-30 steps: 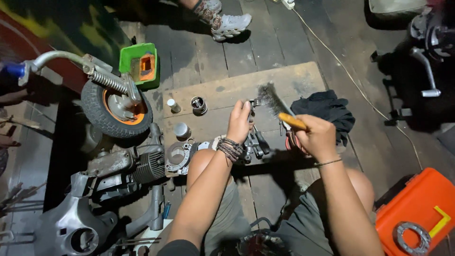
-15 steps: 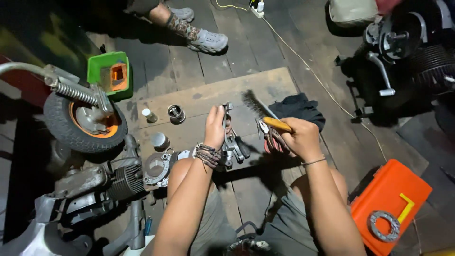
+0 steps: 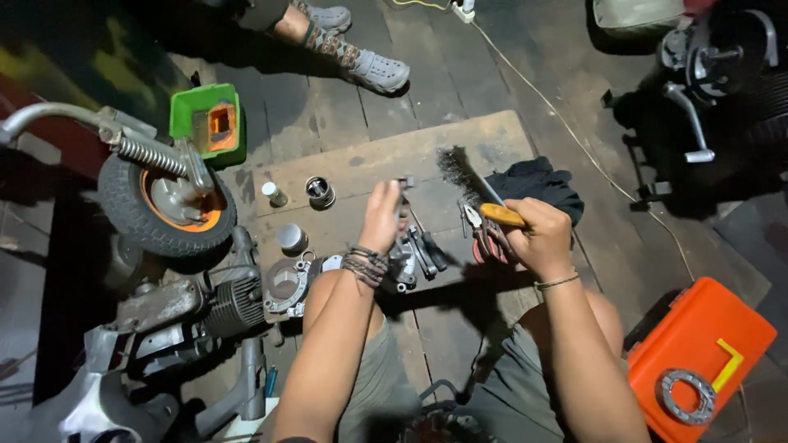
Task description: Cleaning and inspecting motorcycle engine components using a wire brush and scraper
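A: Wheel, small, black-tyred with an orange hub, sits far left beside a grey engine block. And the hands?

B: The left hand is closed around a small dark metal part over the wooden board. The right hand grips the orange handle of a wire brush.

A: Its axis?

B: Diagonal; bristles point up-left, handle down-right. An orange plastic case lies far right.
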